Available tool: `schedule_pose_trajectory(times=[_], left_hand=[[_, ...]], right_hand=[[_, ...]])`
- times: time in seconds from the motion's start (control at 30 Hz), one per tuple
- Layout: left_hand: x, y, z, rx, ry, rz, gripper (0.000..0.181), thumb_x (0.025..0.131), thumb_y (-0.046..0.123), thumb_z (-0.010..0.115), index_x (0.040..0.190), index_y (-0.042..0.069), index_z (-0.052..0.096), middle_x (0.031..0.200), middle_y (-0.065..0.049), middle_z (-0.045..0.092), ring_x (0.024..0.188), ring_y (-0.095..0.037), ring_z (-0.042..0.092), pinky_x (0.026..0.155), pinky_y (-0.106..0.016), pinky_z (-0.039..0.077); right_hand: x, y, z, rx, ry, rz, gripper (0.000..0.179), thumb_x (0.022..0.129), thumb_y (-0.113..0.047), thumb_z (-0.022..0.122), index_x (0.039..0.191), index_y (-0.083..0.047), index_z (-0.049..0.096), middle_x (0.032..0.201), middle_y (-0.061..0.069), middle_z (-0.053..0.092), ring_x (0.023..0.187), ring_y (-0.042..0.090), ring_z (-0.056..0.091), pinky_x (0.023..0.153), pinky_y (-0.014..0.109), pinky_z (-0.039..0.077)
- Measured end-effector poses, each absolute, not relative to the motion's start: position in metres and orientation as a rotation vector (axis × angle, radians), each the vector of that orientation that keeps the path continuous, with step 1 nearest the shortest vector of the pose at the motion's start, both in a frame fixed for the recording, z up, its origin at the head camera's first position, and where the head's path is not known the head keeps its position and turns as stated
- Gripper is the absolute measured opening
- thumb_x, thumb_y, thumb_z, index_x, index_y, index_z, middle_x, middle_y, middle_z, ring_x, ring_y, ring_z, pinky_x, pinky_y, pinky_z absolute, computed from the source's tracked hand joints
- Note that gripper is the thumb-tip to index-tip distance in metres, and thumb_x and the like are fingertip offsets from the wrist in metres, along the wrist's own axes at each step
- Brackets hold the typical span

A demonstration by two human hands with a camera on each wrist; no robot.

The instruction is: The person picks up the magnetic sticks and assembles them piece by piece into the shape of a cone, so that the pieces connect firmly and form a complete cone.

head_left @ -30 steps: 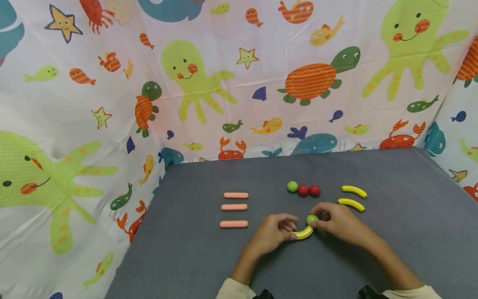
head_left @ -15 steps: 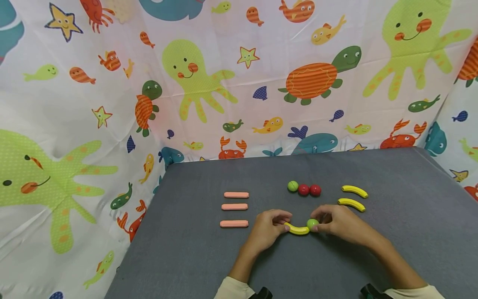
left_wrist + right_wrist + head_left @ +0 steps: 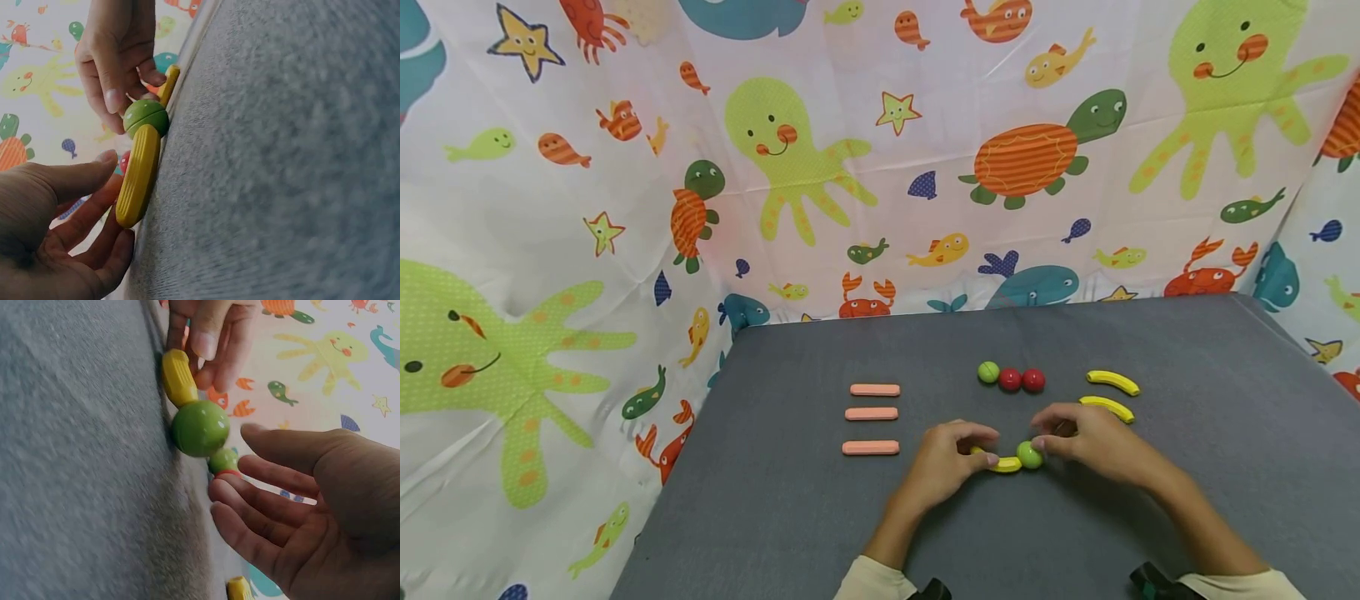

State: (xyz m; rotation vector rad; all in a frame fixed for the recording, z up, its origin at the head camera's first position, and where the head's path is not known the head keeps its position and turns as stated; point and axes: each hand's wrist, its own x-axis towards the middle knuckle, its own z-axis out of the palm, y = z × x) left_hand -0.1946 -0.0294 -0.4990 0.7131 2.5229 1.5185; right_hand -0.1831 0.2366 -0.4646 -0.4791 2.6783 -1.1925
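Note:
A toy banana (image 3: 1006, 465) lies on the grey table with its right end touching a green ball (image 3: 1030, 455). My left hand (image 3: 951, 458) is at the banana's left part, partly covering it in the head view. In the left wrist view, the left thumb stands off the banana (image 3: 139, 178) while the other fingers are beside its lower end. My right hand (image 3: 1093, 442) hovers just right of the green ball, fingers spread and holding nothing. From the right wrist, a gap shows between the right fingertips and the green ball (image 3: 201, 428).
Three pink sausage-like sticks (image 3: 871, 414) lie stacked in rows at left. Behind the hands, another green ball (image 3: 988, 372) and two red balls (image 3: 1021, 381) form a row. Two more toy bananas (image 3: 1112, 383) lie at right. A printed curtain (image 3: 925, 208) borders the table.
The banana and green ball first shifted left and came into line. Since then my right hand has released the green ball and drawn back to the right, and my left thumb has come off the banana.

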Motion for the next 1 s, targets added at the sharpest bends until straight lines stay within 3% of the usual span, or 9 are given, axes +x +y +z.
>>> schedule_pose_trajectory(times=[0.3,0.53,0.63,0.83,1.0], left_hand=[[-0.194,-0.026,-0.500,0.729,2.473,1.506,0.026,0.089,0.012,0.087,0.115,0.013,0.083,0.106,0.010,0.079,0.096,0.001,0.068,0.085,-0.020,0.054],[-0.193,-0.025,-0.500,0.700,2.412,1.482,0.027,0.087,0.008,0.087,0.113,0.012,0.083,0.102,0.012,0.080,0.096,0.004,0.070,0.086,-0.018,0.054],[-0.192,-0.025,-0.499,0.692,2.403,1.466,0.024,0.088,0.009,0.087,0.111,0.013,0.084,0.101,0.013,0.080,0.096,0.005,0.069,0.086,-0.018,0.054],[-0.190,-0.026,-0.499,0.698,2.404,1.450,0.020,0.088,0.011,0.086,0.107,0.016,0.085,0.098,0.014,0.080,0.094,0.006,0.067,0.085,-0.017,0.053],[-0.191,-0.025,-0.499,0.712,2.417,1.437,0.020,0.088,0.012,0.087,0.107,0.017,0.085,0.098,0.015,0.080,0.095,0.007,0.067,0.087,-0.019,0.054]], right_hand=[[-0.186,0.255,-0.460,-0.366,2.896,-1.181,0.033,0.098,-0.027,0.079,0.123,-0.006,0.075,0.108,-0.001,0.075,0.096,0.015,0.069,0.080,0.023,0.057],[-0.191,0.272,-0.466,-0.316,3.027,-1.125,0.033,0.097,-0.021,0.080,0.123,-0.003,0.075,0.115,0.012,0.074,0.102,0.028,0.070,0.078,0.023,0.054],[-0.192,0.278,-0.469,-0.294,3.059,-1.096,0.034,0.096,-0.021,0.081,0.123,-0.002,0.075,0.120,0.019,0.072,0.104,0.034,0.070,0.079,0.031,0.055],[-0.195,0.288,-0.472,-0.253,3.053,-1.061,0.036,0.095,-0.018,0.081,0.125,0.000,0.074,0.126,0.027,0.069,0.113,0.045,0.064,0.090,0.060,0.051],[-0.196,0.292,-0.474,-0.255,3.060,-1.025,0.036,0.094,-0.016,0.081,0.125,0.002,0.074,0.123,0.027,0.070,0.110,0.044,0.065,0.089,0.061,0.050]])
